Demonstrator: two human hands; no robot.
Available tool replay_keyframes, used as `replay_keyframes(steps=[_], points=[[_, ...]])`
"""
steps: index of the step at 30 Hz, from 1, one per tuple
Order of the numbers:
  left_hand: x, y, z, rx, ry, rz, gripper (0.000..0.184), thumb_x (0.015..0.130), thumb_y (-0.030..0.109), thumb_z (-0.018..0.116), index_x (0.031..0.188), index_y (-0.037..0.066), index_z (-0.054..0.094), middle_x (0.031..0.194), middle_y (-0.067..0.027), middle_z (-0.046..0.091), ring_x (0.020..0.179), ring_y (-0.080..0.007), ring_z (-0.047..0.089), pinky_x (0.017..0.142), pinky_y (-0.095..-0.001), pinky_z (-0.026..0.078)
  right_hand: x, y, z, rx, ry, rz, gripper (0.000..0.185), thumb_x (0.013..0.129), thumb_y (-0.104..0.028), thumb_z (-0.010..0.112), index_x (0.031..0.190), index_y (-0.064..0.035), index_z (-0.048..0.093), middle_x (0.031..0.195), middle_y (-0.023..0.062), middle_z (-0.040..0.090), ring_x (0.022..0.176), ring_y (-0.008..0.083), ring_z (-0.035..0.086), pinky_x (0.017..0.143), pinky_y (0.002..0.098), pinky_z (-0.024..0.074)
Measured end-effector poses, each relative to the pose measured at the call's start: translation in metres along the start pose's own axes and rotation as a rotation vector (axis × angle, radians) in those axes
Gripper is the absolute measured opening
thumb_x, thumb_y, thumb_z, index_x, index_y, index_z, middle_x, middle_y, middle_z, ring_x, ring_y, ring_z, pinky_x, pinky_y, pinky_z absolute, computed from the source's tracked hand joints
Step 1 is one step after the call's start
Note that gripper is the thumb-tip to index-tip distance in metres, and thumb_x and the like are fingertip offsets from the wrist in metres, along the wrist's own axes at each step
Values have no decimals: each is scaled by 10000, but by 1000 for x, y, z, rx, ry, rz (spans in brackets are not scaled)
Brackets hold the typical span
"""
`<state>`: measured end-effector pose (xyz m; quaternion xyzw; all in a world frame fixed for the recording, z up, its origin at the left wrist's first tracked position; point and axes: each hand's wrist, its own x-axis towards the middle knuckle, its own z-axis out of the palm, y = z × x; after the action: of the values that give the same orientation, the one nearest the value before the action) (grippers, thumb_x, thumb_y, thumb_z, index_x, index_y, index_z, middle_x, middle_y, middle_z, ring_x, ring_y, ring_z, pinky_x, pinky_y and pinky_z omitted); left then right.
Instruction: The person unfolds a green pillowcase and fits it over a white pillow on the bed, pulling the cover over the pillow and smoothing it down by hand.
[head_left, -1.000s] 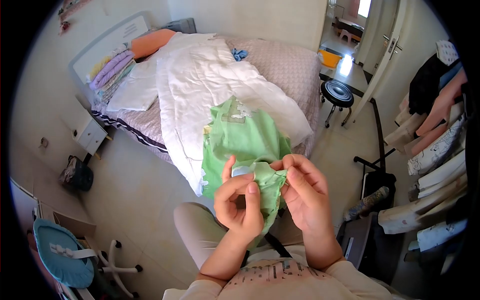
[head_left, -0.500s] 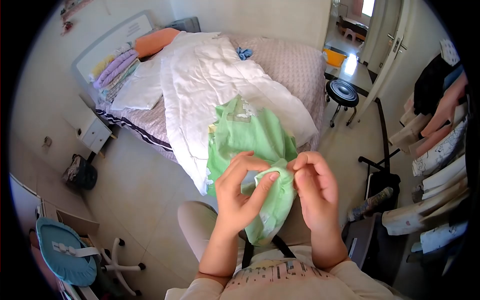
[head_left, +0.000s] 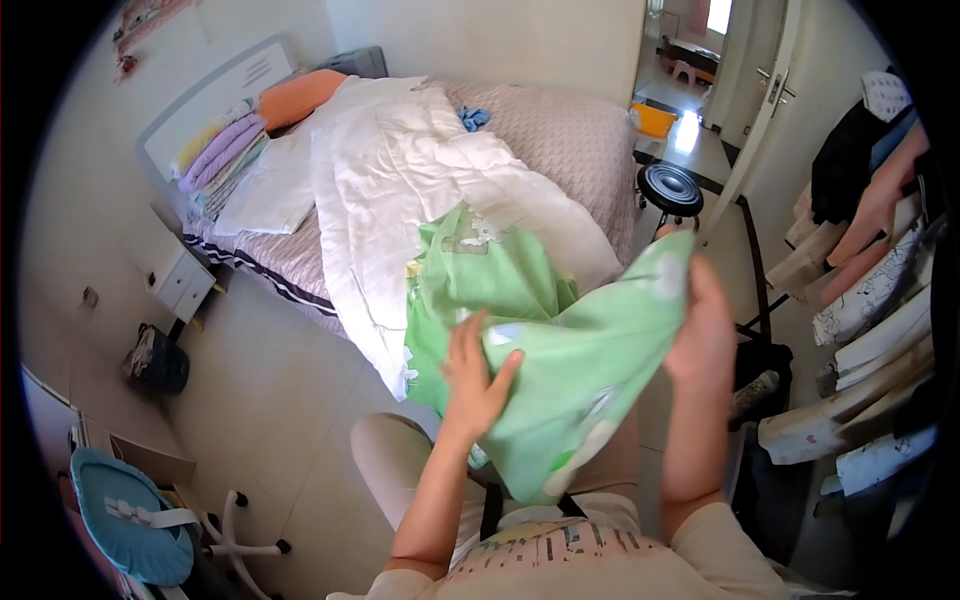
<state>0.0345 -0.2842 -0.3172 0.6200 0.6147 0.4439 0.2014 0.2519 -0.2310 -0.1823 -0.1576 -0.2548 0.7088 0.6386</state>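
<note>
one green cloth (head_left: 585, 370): right hand (head_left: 703, 325), grip closed on it; left hand (head_left: 474, 392), grip open.

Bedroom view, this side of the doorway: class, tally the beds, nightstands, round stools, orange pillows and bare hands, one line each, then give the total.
Bed: 1
Nightstand: 1
Round stool: 1
Orange pillow: 1
Bare hands: 2 (left hand, right hand)
Total: 6

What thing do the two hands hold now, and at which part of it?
The green cloth: the right hand holds it by a raised edge; whether the left hand grips or only touches it, I cannot tell.
</note>
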Motion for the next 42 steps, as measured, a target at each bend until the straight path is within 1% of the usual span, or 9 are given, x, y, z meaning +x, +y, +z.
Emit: replay_keyframes(steps=[7,12,17,21,25,31,36,39,42], points=[[-13,-152,33,160,447,-310,976,731,398,794,1443,64,215,1460,-277,215,1348,-450,224,1090,-483,249,99,-142,-58,-568,171,-472,247,938,-237,556,1071,-29,572,957,54,607,868,161,612,764,303,523],[27,-154,-2,-191,196,-340,499,810,167,707,1210,15,451,1015,-239,618,907,-379,617,781,-401,483,83,-95,-31,-1197,-103,-87,269,831,-78,688,1083,-79,594,939,12,614,845,116,602,736,259,484],[123,-80,-83,50,394,52,239,809,40,587,1045,41,546,677,-154,515,604,-294,508,574,-412,391,122,-146,-55,-1458,121,-594,142,857,-113,636,986,-59,658,868,19,639,805,112,587,761,263,466],[246,-72,-193,218,700,299,328,804,43,576,1128,42,526,910,-218,548,844,-347,540,736,-428,434,131,-232,-95,-1416,338,-1039,167,889,-162,610,988,-45,677,840,34,651,786,125,599,733,263,456],[251,-27,-156,877,862,159,639,810,261,671,1352,59,400,1345,-289,387,1277,-489,326,1014,-562,342,91,-242,-177,-1810,342,-596,193,905,-200,600,957,-26,665,858,44,667,768,132,591,723,293,466],[3,22,37,312,-548,603,982,540,472,846,1371,159,426,1479,-265,212,1385,-473,163,1007,-745,135,-11,-86,-121,-1006,-5,221,150,890,-41,547,1022,-19,617,979,44,621,899,145,597,806,275,483],[-75,-28,150,187,-346,576,596,708,276,759,1262,198,556,1511,-207,185,1393,-489,113,987,-781,123,-30,-73,-41,-445,-54,46,248,897,-26,509,1133,23,568,1089,100,610,1009,176,599,893,306,491],[-54,-36,126,-246,-113,244,349,772,30,660,1110,91,596,1090,-171,609,1020,-283,612,845,-447,497,-17,-98,-28,-375,-47,-284,332,884,16,468,1208,37,542,1187,151,589,1088,219,589,950,335,484],[-14,-32,50,-436,354,195,210,767,-164,393,753,25,483,715,-83,551,596,-188,580,728,-339,522,0,-123,-54,-375,57,-446,379,877,19,454,1249,37,527,1212,152,579,1097,243,588,968,354,477]])
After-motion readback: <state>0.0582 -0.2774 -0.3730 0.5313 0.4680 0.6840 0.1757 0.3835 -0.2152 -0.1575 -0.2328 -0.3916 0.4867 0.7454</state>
